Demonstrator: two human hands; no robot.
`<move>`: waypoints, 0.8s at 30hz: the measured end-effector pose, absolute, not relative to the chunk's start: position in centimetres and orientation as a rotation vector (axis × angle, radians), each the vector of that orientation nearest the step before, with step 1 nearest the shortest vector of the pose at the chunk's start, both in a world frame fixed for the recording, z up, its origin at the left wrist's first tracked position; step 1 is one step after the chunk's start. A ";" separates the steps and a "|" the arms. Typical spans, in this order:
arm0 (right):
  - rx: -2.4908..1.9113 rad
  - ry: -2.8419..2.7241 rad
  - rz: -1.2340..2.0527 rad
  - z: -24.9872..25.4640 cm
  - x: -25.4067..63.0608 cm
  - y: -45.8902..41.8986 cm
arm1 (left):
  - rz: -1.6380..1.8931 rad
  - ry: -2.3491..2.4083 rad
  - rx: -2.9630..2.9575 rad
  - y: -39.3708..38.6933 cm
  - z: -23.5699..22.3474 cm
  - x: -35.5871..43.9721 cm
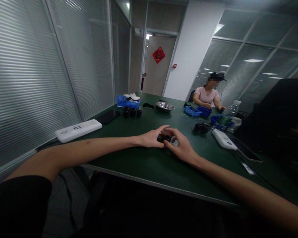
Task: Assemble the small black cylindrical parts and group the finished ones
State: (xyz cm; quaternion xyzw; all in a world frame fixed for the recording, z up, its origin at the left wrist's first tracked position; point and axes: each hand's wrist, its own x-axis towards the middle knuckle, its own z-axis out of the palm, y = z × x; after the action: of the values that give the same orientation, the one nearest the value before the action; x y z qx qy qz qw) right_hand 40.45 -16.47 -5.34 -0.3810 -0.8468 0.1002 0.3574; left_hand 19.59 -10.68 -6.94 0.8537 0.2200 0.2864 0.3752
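Observation:
Over the middle of the green table [144, 162], my left hand [150, 138] and my right hand [180, 144] meet with curved fingers. Between them is a small black round part [167, 138], gripped by the fingertips of both hands. Its exact kind is too dark and too covered to make out. Beyond my left hand stands a group of similar black round parts [132, 112]. Another cluster of black parts [202, 128] lies past my right hand.
A white power bank [78, 131] and a black phone [107, 116] lie left. Farther back are a filled blue basket [128, 102], a metal bowl [165, 106] and a blue tray [192, 111]. A bottle [227, 115] stands right; a person [207, 96] sits across.

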 end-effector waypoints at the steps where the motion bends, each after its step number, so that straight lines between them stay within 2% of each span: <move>1: -0.971 -2.196 0.267 -5.4 40.5 -16.5 | 0.731 0.567 2.184 -10.7 -6.9 19.6; 17: -0.893 -2.251 0.287 -5.4 40.5 -16.4 | 0.728 0.595 2.199 -10.7 -6.9 19.5; 24: -0.866 -2.289 0.219 -5.2 40.7 -16.8 | 0.693 0.427 2.159 -10.1 -6.9 19.5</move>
State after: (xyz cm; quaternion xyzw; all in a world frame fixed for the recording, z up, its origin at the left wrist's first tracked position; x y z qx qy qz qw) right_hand 40.65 -16.82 -5.15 -0.3319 -0.8776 0.0839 0.3356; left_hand 19.54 -10.15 -6.88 0.8554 0.1692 0.2748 0.4052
